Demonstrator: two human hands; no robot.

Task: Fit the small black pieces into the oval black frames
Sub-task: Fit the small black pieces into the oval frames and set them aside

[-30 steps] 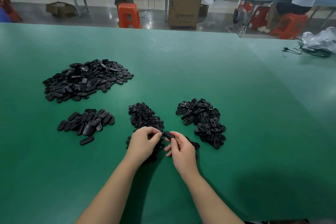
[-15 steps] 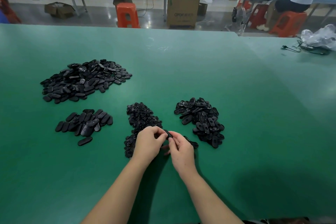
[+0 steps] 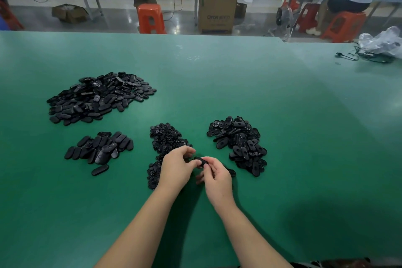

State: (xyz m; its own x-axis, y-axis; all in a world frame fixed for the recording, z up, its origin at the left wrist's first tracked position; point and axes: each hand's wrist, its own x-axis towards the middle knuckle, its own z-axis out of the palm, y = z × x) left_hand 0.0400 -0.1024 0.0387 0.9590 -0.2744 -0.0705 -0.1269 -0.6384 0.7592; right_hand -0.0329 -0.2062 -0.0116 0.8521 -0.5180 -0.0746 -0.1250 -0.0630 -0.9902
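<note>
My left hand [image 3: 176,167] and my right hand [image 3: 215,177] meet over the green table [image 3: 282,115], both pinching one oval black frame [image 3: 201,162] between their fingertips. Whether a small piece sits in it is hidden by my fingers. A heap of small black pieces [image 3: 166,139] lies just behind and under my left hand. A heap of oval frames with holes [image 3: 238,141] lies to the right. Another frame [image 3: 231,172] rests beside my right hand.
Two piles of closed oval parts lie at the left: a large one [image 3: 97,98] and a smaller one [image 3: 100,147]. A plastic bag [image 3: 381,42] and cable [image 3: 356,56] sit far right. Stools, boxes and a seated person are beyond the table's far edge.
My hands have closed together: the left thumb and fingers now meet the frame held by the right hand. The camera view shifted slightly.
</note>
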